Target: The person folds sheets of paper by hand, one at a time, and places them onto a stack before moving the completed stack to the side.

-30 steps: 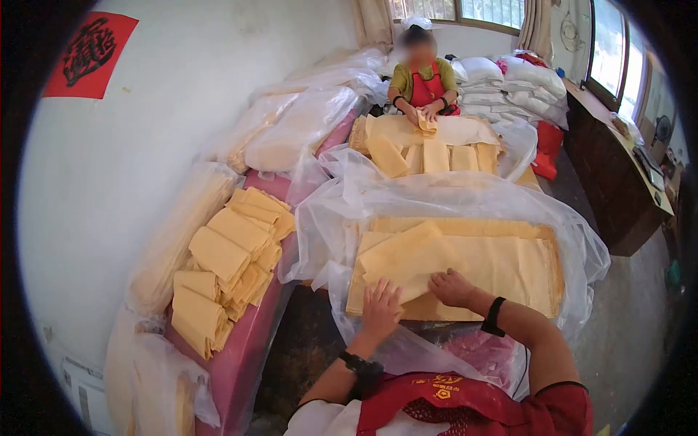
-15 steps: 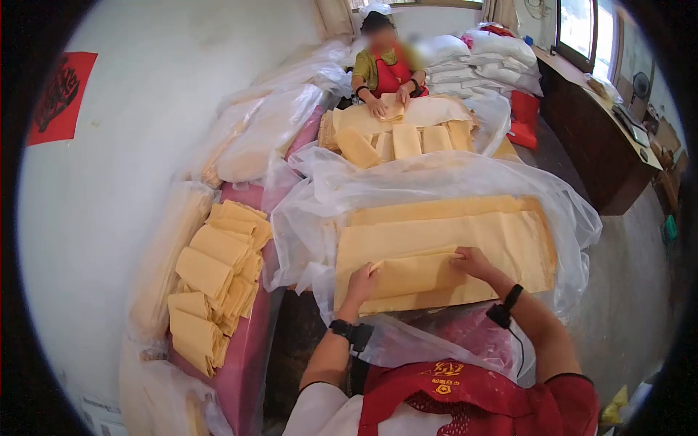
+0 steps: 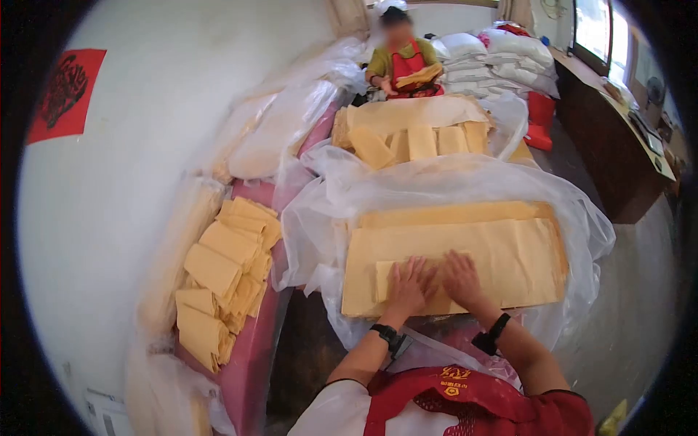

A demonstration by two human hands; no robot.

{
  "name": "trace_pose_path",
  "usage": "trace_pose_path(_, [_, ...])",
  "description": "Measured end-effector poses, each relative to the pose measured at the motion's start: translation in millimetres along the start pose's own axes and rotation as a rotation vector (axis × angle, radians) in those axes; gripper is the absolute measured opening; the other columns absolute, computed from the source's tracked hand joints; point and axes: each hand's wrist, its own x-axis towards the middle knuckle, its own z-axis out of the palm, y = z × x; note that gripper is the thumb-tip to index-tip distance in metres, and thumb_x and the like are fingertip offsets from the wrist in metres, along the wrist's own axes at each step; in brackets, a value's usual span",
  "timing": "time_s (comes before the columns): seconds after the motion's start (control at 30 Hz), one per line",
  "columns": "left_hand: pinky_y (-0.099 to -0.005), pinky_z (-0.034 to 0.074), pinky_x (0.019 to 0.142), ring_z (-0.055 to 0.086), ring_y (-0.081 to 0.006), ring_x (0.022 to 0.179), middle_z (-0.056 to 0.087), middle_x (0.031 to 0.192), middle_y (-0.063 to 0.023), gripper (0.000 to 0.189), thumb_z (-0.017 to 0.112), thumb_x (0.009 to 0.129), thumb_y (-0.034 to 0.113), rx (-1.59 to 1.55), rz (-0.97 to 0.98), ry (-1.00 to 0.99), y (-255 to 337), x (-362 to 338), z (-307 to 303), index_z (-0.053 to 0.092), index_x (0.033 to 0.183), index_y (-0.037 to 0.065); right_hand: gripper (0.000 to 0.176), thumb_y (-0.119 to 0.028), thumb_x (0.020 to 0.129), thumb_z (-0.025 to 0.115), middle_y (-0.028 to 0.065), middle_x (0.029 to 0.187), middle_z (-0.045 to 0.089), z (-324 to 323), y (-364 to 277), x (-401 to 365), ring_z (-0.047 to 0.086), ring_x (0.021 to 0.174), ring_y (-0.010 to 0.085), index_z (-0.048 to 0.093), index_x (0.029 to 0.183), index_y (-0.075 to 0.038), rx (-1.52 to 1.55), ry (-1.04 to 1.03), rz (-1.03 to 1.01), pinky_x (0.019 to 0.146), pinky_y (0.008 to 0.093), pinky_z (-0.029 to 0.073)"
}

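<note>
A stack of large, thin yellow sheets (image 3: 523, 254) lies in front of me on clear plastic. On top is a folded yellow sheet (image 3: 383, 280), whose left end shows beside my fingers. My left hand (image 3: 412, 287) presses flat on this fold with its fingers spread. Just to the right, my right hand (image 3: 463, 280) rests palm down with fingers stretched out, slightly blurred. Much of the fold is hidden beneath both hands. Neither hand grips anything.
On the pink surface at left lies a pile of folded sheets (image 3: 218, 265). Loose clear plastic (image 3: 436, 178) surrounds my stack. Across from me, a co-worker (image 3: 405, 69) holds a folded sheet behind a second stack (image 3: 436, 112). White sacks (image 3: 502, 62) stand at the back.
My hands have let go of the raised edge of the top sheet and moved closer together, flat on the fold. The co-worker has lifted a folded sheet off their stack.
</note>
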Motion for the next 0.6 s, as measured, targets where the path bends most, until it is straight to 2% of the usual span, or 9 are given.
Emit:
trace_pose_path(0.07, [-0.0618, 0.015, 0.108, 0.024, -0.0299, 0.139, 0.034, 0.148, -0.0095, 0.062, 0.053, 0.085, 0.052, -0.036, -0.027, -0.045, -7, -2, -4, 0.043, 0.140, 0.024, 0.062, -0.040, 0.088, 0.057, 0.0190, 0.141, 0.040, 7, -21, -9, 0.031, 0.136, 0.0329, 0.042, 0.136, -0.005, 0.270, -0.043, -0.146, 0.112, 0.0520, 0.018])
trace_pose_path(0.1, [-0.0619, 0.015, 0.108, 0.024, -0.0300, 0.139, 0.034, 0.148, -0.0096, 0.065, 0.054, 0.084, 0.054, -0.074, -0.040, -0.082, -14, -1, -8, 0.042, 0.140, 0.023, 0.074, -0.051, 0.084, 0.059, 0.0207, 0.146, 0.033, 8, -23, -9, 0.027, 0.139, 0.0352, 0.039, 0.140, -0.006, 0.238, -0.075, -0.136, 0.113, 0.0526, 0.014])
trace_pose_path(0.2, [-0.0615, 0.015, 0.109, 0.023, -0.0311, 0.139, 0.033, 0.148, -0.0107, 0.073, 0.055, 0.082, 0.057, -0.044, -0.175, -0.056, -40, -9, -24, 0.040, 0.142, 0.017, 0.085, -0.059, 0.077, 0.061, 0.0212, 0.148, 0.030, 3, -19, -6, 0.025, 0.139, 0.0370, 0.039, 0.140, -0.008, 0.240, -0.165, -0.207, 0.113, 0.0559, 0.011])
trace_pose_path(0.27, [-0.0594, 0.016, 0.110, 0.021, -0.0338, 0.140, 0.031, 0.148, -0.0144, 0.074, 0.050, 0.086, 0.057, -0.079, -0.232, -0.091, -64, -19, -29, 0.037, 0.142, 0.010, 0.089, -0.061, 0.073, 0.065, 0.0220, 0.148, 0.028, -9, -18, -2, 0.023, 0.140, 0.0376, 0.039, 0.140, -0.009, 0.188, -0.235, -0.141, 0.112, 0.0581, 0.010])
trace_pose_path(0.33, [-0.0582, 0.016, 0.110, 0.020, -0.0338, 0.141, 0.030, 0.148, -0.0158, 0.075, 0.053, 0.085, 0.056, -0.136, -0.187, -0.155, -76, -29, -32, 0.039, 0.140, 0.007, 0.087, -0.058, 0.073, 0.067, 0.0219, 0.149, 0.027, -8, -9, -6, 0.020, 0.141, 0.0382, 0.039, 0.140, -0.010, 0.142, -0.221, -0.115, 0.112, 0.0589, 0.010])
trace_pose_path(0.47, [-0.0545, 0.018, 0.111, 0.026, -0.0315, 0.138, 0.036, 0.144, -0.0158, 0.064, 0.058, 0.085, 0.043, -0.112, -0.031, -0.115, -66, -56, -46, 0.045, 0.134, 0.005, 0.059, -0.039, 0.080, 0.066, 0.0202, 0.136, 0.043, 16, 25, -11, 0.037, 0.130, 0.0372, 0.050, 0.127, -0.007, 0.099, -0.149, -0.281, 0.108, 0.0555, 0.023])
trace_pose_path(0.53, [-0.0473, 0.036, 0.102, 0.046, -0.0301, 0.123, 0.055, 0.124, -0.0117, 0.042, 0.062, 0.079, 0.026, -0.189, 0.039, -0.001, -69, -64, -26, 0.058, 0.115, 0.006, 0.047, -0.031, 0.082, 0.065, 0.0186, 0.130, 0.050, 18, 29, 4, 0.044, 0.125, 0.0357, 0.053, 0.121, -0.007, 0.079, -0.136, -0.381, 0.105, 0.0530, 0.029])
trace_pose_path(0.57, [-0.0473, 0.036, 0.102, 0.046, -0.0301, 0.123, 0.055, 0.124, -0.0117, 0.042, 0.062, 0.079, 0.026, -0.184, 0.026, 0.008, -72, -67, -33, 0.058, 0.115, 0.006, 0.039, -0.025, 0.082, 0.064, 0.0167, 0.123, 0.054, -6, 23, 18, 0.049, 0.118, 0.0335, 0.055, 0.116, -0.007, 0.153, -0.263, -0.343, 0.102, 0.0503, 0.033])
trace_pose_path(0.6, [-0.0436, 0.042, 0.093, 0.053, -0.0295, 0.110, 0.059, 0.113, -0.0101, 0.035, 0.060, 0.078, 0.021, -0.204, -0.021, 0.057, -75, -71, -48, 0.060, 0.109, 0.007, 0.031, -0.019, 0.083, 0.063, 0.0149, 0.116, 0.058, -32, 13, 32, 0.053, 0.112, 0.0313, 0.057, 0.111, -0.007, 0.226, -0.394, -0.298, 0.098, 0.0476, 0.037])
